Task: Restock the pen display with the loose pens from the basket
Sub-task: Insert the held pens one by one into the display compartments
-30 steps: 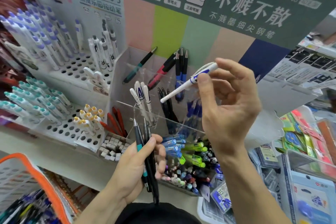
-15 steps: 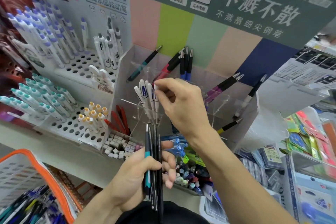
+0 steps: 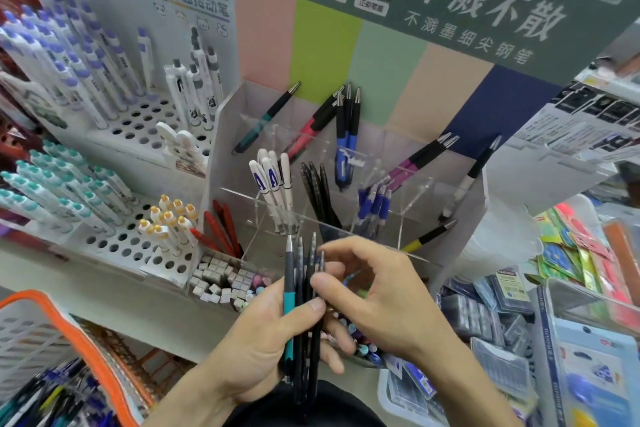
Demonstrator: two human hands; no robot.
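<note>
**Mia:** Shelves full of pens fill the whole wall, and a clear pen display sits in the middle with little boxes in it.

**Ben:** Where are the loose pens?

**Mia:** The left hand holds a bunch of pens upright, fingers curled round their middles. More lie in the orange-rimmed basket, low on the left.

**Ben:** And the other hand?

**Mia:** The right hand pinches the top of one dark pen in the bunch with thumb and finger.

**Ben:** Are the pens hard to hold?

**Mia:** They look thin, stiff and light, probably smooth and a bit slippery. Pinching one near its top end seems best, so it slides out alone.

**Ben:** Where might it go?

**Mia:** Maybe beside the black pens, next to the white pens.
</note>
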